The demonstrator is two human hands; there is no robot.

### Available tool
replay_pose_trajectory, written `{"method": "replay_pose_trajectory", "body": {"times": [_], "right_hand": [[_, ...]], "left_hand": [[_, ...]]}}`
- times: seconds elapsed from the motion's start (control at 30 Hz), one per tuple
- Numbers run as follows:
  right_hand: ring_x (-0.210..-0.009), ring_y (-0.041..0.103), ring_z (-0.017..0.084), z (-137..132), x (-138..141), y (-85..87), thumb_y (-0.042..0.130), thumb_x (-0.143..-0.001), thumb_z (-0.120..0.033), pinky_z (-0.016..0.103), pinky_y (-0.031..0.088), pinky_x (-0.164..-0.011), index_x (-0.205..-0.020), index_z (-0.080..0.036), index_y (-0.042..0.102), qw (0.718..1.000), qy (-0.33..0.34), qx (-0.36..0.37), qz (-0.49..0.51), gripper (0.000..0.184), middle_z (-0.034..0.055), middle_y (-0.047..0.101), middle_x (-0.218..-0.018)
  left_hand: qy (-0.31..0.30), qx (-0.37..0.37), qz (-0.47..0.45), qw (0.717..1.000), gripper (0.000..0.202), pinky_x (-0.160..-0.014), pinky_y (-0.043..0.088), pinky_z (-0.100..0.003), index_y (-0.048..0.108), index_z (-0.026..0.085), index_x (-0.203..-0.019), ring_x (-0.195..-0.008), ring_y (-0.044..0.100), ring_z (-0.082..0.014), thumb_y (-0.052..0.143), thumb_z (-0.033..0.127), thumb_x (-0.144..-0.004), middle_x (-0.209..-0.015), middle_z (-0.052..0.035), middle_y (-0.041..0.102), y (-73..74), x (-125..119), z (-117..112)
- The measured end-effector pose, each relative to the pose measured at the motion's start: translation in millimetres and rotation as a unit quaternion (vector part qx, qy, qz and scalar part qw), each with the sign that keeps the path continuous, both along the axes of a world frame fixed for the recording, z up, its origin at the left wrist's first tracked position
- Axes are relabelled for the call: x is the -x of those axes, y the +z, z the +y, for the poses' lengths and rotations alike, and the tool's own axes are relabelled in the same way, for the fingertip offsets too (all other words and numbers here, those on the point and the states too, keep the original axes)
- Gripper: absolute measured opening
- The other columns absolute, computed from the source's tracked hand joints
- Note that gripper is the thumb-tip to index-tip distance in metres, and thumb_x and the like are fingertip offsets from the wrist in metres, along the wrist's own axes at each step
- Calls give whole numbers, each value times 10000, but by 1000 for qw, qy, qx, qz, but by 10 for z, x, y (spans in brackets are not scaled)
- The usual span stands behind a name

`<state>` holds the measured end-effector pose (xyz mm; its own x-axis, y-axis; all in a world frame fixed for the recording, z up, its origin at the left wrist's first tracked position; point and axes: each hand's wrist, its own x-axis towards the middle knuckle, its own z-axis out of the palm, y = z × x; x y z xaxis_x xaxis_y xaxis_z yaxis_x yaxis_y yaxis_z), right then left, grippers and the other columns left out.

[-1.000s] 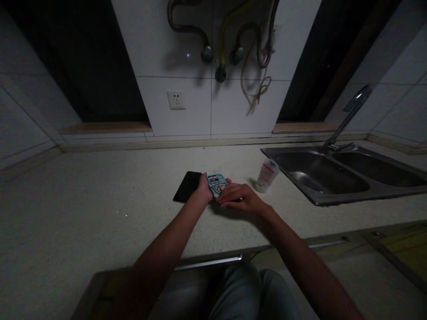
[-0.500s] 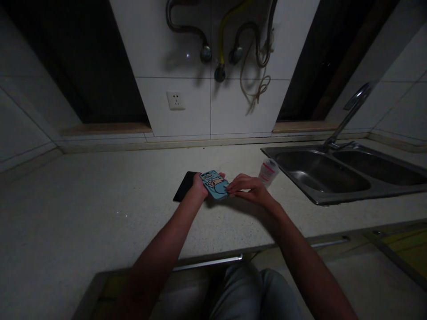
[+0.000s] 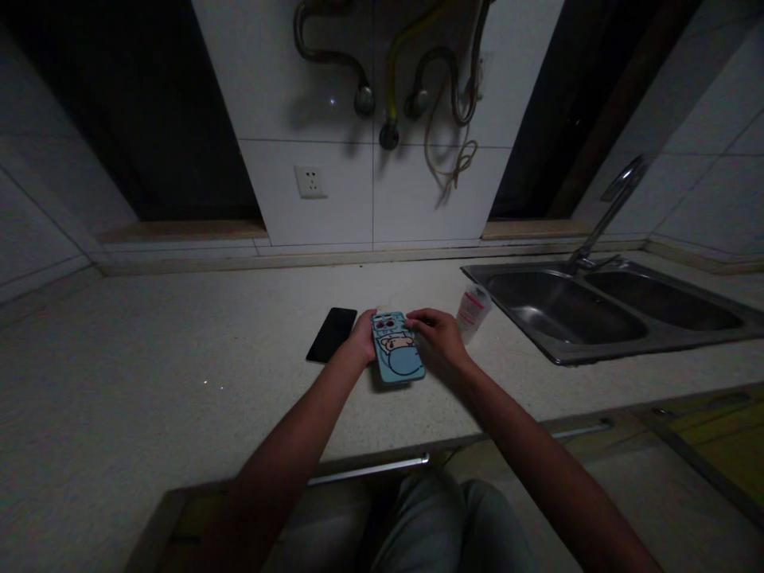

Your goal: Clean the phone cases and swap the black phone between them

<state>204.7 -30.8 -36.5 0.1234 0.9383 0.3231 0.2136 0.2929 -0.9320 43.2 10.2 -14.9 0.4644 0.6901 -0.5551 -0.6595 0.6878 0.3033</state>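
A light blue phone case (image 3: 401, 360) with a cartoon figure on its back is held just above the counter. My left hand (image 3: 363, 336) grips it along the left edge, with part of the fingers hidden behind it. At the upper right edge, the bent thumb and fingers of my right hand (image 3: 438, 330) close on the case. Whether a phone is inside cannot be seen. A black phone (image 3: 333, 334) lies flat on the counter, left of my left hand. Just beyond my right hand stands a clear plastic cup (image 3: 474, 309) with red print.
A double steel sink (image 3: 561, 356) with a faucet (image 3: 609, 211) is set into the pale counter (image 3: 179, 334) on the right. Hoses (image 3: 391, 79) and a socket (image 3: 310, 182) are on the tiled wall. A cabinet handle (image 3: 370, 471) runs below the front edge.
The phone case has turned more upright, its lower end nearer me. My right hand has shifted from its lower right part to its upper right edge. The view has moved slightly.
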Motion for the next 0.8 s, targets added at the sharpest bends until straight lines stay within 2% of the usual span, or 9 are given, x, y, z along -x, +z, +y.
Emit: {"method": "replay_pose_trajectory", "body": {"times": [0.1,0.2,0.33,0.43,0.53,0.63,0.73,0.8], "right_hand": [[-836,709,228,30,61,-22,735,-747,-420,360,571,-783,-913,-165,767,999,-50,-14,-2,307,88,770,-935],[-948,703,229,16,133,1,690,-815,-385,374,561,-866,-931,-192,762,995,-35,-85,-40,236,90,756,-1060],[-1041,694,223,-65,224,49,654,-888,-338,397,533,-953,-946,-237,762,967,95,-189,-145,160,80,756,-1093],[-1069,693,211,-152,264,90,623,-923,-318,382,534,-952,-971,-252,757,934,192,-227,-199,157,73,752,-1126],[-1032,703,199,-233,266,146,613,-932,-291,364,521,-952,-1006,-248,746,923,228,-237,-199,158,65,763,-1088],[-968,699,190,-271,242,188,566,-931,-256,353,518,-910,-1037,-233,728,941,206,-216,-161,195,58,760,-1042],[-922,670,184,-255,222,193,490,-906,-235,337,512,-851,-987,-209,708,972,134,-157,-116,234,56,735,-991],[-857,646,175,-233,221,180,473,-899,-276,314,506,-785,-991,-205,681,986,95,-105,-83,239,45,711,-937]], "left_hand": [[-24,-18,24,999,255,-671,586,-435,644,122,-894,-596,692,-265,461,300,-885,-668,-93,703,-32,-44,-21],[-44,-42,23,998,237,-666,579,-411,623,143,-813,-584,683,-250,463,297,-896,-607,-68,669,-41,-78,-46],[-50,-58,59,995,328,-580,547,-350,558,179,-665,-500,629,-220,446,341,-927,-492,-40,573,-22,-80,-73],[-50,-53,100,992,404,-470,481,-307,502,199,-612,-417,554,-193,433,422,-941,-470,-35,542,11,-58,-81],[-34,-60,94,993,439,-448,460,-298,515,199,-644,-412,533,-183,404,497,-947,-485,-31,537,60,-42,-78],[-7,-80,92,992,466,-479,484,-300,544,184,-708,-460,562,-184,375,544,-951,-534,-41,563,105,-33,-71],[22,-103,132,986,529,-454,465,-290,550,178,-767,-452,543,-171,375,653,-923,-551,-28,549,112,-19,-61],[42,-127,162,978,565,-435,446,-274,540,185,-811,-447,531,-157,425,735,-870,-576,-12,540,87,-8,-51]]}}
